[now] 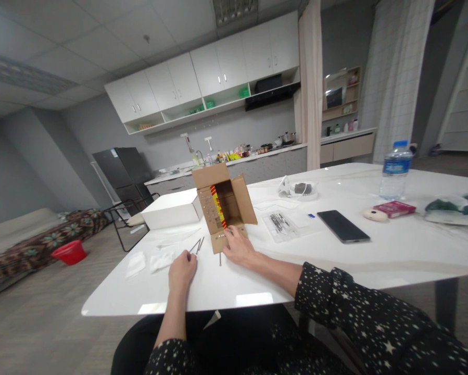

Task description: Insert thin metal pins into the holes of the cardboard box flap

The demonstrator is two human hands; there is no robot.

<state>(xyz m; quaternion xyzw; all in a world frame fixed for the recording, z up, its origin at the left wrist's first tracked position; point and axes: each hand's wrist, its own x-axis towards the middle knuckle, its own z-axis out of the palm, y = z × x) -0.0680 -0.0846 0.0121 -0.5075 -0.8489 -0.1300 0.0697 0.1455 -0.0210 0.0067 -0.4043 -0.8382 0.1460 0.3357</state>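
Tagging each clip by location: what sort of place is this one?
Likely an office pantry or shared kitchen-lounge: a kitchen counter with white wall cabinets, a dark fridge, and a large white table where the person sits with a small cardboard box.

Cardboard box (224,205) on table (374,255), phone (343,226) to its right.

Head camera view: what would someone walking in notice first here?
Probably the open cardboard box tipped on its side near the front of the white table, with the right hand resting on its lower flap. Just left of it, the left hand pinches thin metal tweezers. Farther right lie a dark phone and, near the far edge, a water bottle.
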